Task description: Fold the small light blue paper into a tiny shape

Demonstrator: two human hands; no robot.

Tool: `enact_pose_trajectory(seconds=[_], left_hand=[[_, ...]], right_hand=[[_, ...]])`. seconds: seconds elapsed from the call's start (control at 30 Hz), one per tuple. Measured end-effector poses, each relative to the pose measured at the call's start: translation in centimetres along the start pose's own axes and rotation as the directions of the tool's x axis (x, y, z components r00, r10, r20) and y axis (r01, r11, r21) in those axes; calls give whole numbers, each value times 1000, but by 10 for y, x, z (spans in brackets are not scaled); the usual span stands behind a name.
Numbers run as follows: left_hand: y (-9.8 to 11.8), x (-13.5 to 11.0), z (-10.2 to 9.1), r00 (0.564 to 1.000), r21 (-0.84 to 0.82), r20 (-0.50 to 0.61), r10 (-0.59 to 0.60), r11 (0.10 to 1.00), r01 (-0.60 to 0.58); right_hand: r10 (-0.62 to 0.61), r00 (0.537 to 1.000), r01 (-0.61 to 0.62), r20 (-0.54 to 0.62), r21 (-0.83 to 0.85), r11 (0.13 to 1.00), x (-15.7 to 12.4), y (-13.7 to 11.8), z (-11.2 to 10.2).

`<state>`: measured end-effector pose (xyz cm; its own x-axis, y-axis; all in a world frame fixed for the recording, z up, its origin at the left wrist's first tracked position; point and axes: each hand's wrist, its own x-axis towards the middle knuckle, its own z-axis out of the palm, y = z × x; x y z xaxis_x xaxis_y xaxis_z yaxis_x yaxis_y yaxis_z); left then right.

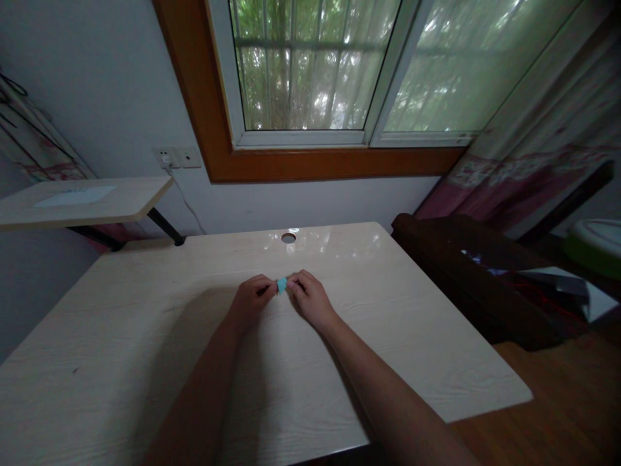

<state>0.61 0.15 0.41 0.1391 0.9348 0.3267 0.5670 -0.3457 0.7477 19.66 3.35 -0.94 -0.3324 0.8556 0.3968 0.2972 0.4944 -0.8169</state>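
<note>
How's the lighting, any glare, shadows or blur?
Head view, overall: dim light, bright window; head view, desk: glare specks near the round hole, soft shadows beside the left forearm; head view, right edge: green object blurred; head view, centre: teal piece between left hand and right hand too small for detail.

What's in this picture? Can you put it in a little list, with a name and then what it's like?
blue piece: small, between both hands; material unclear
left hand: pinches one side
right hand: pinches the other side
table: pale, round hole at back
shelf: left, black legs
window: ahead, above table
</note>
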Motion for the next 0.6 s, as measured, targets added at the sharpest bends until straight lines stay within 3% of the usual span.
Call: enact_pose_trajectory(seconds=[0.13, 0.33, 0.6], left_hand=[[2, 0, -1, 1000, -30, -14, -18, 999, 17], [2, -2, 0, 997, -217, -9, -81, 973, 77], [-3, -3, -1, 999, -307, 14, 37, 951, -31]], right_hand=[[3, 1000, -3, 16, -7, 1000, 0, -2, -2], [19, 999, -19, 26, -12, 1000, 0, -4, -4], [29, 999, -29, 24, 20, 999, 1, -2, -4]])
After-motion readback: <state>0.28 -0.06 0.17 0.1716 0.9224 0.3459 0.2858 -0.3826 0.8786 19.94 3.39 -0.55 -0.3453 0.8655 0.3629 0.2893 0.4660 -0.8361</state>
